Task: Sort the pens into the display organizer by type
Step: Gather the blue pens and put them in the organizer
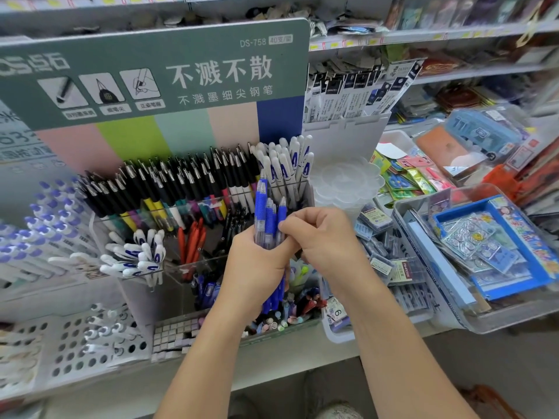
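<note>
My left hand (pixel 257 264) grips a bundle of blue pens (pixel 267 214) with clear barrels, held upright in front of the display organizer (pixel 211 264). My right hand (pixel 323 237) pinches the grip of one pen at the right side of the bundle. Behind, the clear organizer holds black-tipped pens (pixel 181 179) in the back row, white pens with blue letters (pixel 290 164) at the back right and more white pens (pixel 142 255) at the front left. Red pens (pixel 192 240) and loose blue pens (pixel 205 290) lie in the middle compartments.
A green sign board (pixel 151 74) rises behind the organizer. Blue-capped white pens (pixel 39 225) fill a rack at the left, above a perforated white holder (pixel 81 346). Clear bins of erasers (pixel 390 252) and sticker packs (pixel 496 243) stand at the right. Shelves of packaged goods run above.
</note>
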